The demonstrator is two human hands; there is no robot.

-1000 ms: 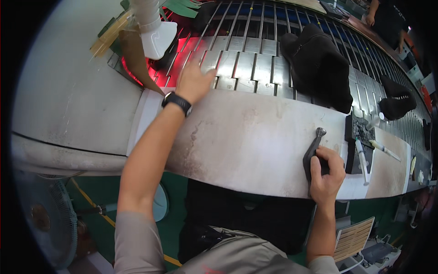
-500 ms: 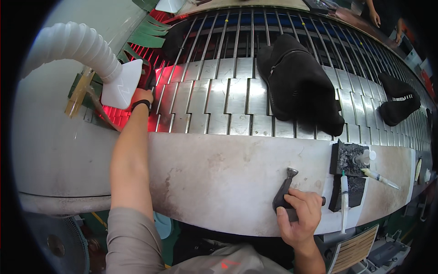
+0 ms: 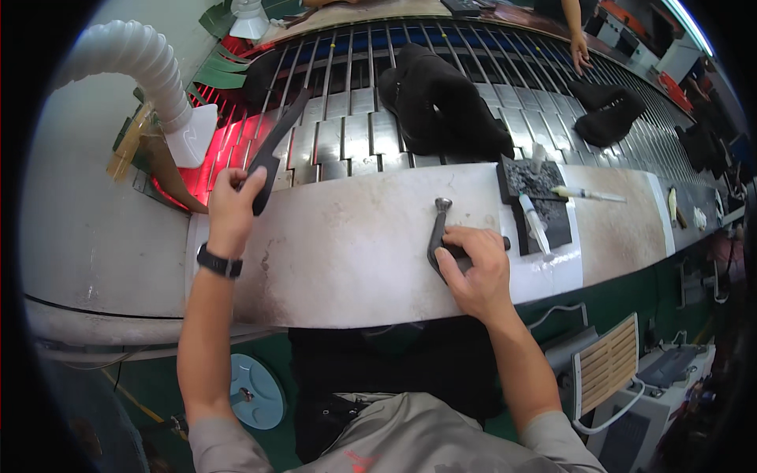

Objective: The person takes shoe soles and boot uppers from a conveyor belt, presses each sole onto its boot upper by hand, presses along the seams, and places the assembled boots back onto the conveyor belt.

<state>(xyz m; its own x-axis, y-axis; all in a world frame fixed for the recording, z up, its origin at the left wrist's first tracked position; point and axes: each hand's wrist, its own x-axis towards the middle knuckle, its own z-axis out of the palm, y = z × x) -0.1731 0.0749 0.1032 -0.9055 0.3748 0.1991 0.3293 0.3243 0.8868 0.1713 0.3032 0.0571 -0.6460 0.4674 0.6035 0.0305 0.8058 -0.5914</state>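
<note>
Head view: the left hand (image 3: pixel 230 206) is closed around the near end of a long dark strip (image 3: pixel 276 150), a flat sole-shaped piece that reaches up and away over the slatted conveyor (image 3: pixel 347 138). The strip's far end lies over the slats, near the red glow beside the white hose (image 3: pixel 146 67). The right hand (image 3: pixel 473 272) is closed on the grip of a dark metal tool (image 3: pixel 438 232), whose round head points away and which rests flat on the pale worktop (image 3: pixel 347 244). Just right of it sits a black tray (image 3: pixel 536 201) with a brush (image 3: pixel 535 225) lying across it. A black shoe upper (image 3: pixel 441 106) rests on the conveyor beyond.

To do this well, I judge the strip should be brought down flat onto the bare worktop between the hands, held firm near its end so it does not flop, with the tool kept steady and clear of the tray.
</note>
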